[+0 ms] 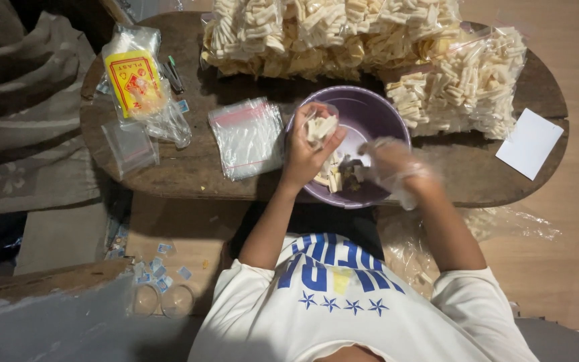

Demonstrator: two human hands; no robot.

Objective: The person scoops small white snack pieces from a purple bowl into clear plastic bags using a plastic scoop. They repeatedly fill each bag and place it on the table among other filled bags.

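Evidently most of the stock is unpacked: a large heap of bagged pale stick snacks (343, 33) fills the far side of the oval wooden bench (189, 167), and a stack of empty small zip bags (246, 137) lies untouched beside the purple bowl (373, 110). Over the bowl, the left hand (306, 154) has its fingers closed on a small clear bag (321, 124) partly filled with sticks. The right hand (393, 164), in a clear plastic glove and blurred, hangs above loose sticks in the bowl; its fingers' state I cannot tell.
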